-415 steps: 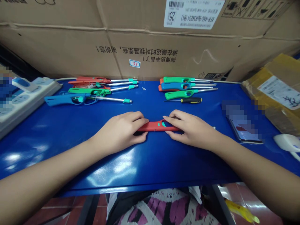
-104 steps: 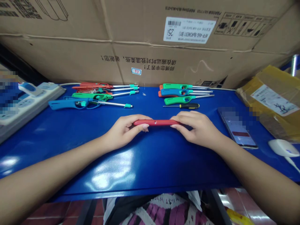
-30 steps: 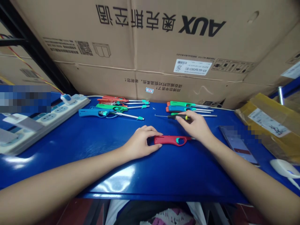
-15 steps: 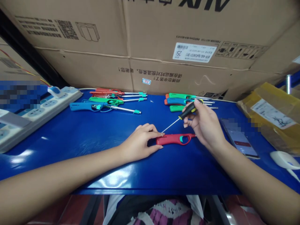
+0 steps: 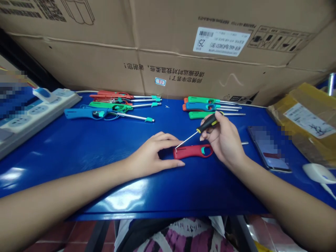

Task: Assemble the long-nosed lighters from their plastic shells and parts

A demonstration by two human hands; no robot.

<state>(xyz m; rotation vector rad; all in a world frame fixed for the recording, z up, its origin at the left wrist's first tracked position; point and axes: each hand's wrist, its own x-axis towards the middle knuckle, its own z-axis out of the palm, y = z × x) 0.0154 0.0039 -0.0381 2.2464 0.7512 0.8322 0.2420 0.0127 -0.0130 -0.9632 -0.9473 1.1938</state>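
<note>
The right hand pinches the screwdriver, tip at the red lighter's 9 o'clock end. The left hand, fingers spread, brackets that end. A firmly seated tip seems key.

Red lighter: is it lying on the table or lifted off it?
Lying: the lighter rests on the blue table, left hand at its end, screwdriver tip on it.

Your surface is a glossy blue top. A red lighter lies flat near its middle. At the back left a bunch of lighters lies side by side, and a second bunch lies at the back right. A white power strip sits on the left. On the right are a phone, a brown parcel and a white device.
</note>
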